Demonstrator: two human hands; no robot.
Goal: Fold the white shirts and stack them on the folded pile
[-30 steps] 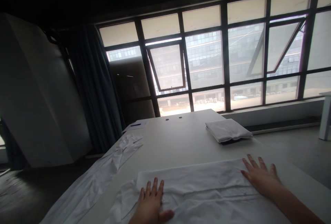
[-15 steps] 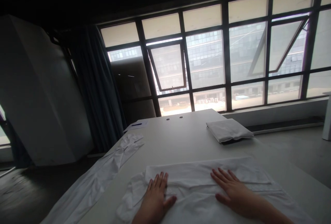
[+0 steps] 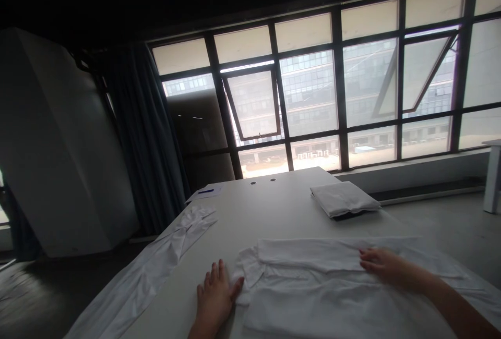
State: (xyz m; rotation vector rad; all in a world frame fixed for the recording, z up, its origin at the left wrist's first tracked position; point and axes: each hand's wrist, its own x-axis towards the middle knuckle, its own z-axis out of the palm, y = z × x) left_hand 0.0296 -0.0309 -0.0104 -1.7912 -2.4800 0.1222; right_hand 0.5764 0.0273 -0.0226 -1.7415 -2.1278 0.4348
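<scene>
A partly folded white garment (image 3: 313, 305) lies wrinkled across the near part of the table, with a crumpled edge at its left. My left hand (image 3: 214, 297) rests on the bare tabletop just left of that edge. Its fingers are spread and the thumb is at the cloth. On the garment's right half is my right hand (image 3: 391, 270), slightly blurred, its fingers bent together on a fold of the cloth. The tips of its lower fingers are hard to make out.
Another white cloth (image 3: 156, 261) hangs along the table's left edge. A folded white bundle (image 3: 344, 197) with a dark underside sits at the right edge. Farther back, a pen (image 3: 205, 191) lies on paper (image 3: 215, 190). Beyond the white table (image 3: 270, 203) are windows (image 3: 309, 94) and a dark curtain (image 3: 144, 135).
The white garment has shifted right along the table together with my right hand, whose fingers have drawn in from spread. My left hand has moved left, off the cloth onto the tabletop.
</scene>
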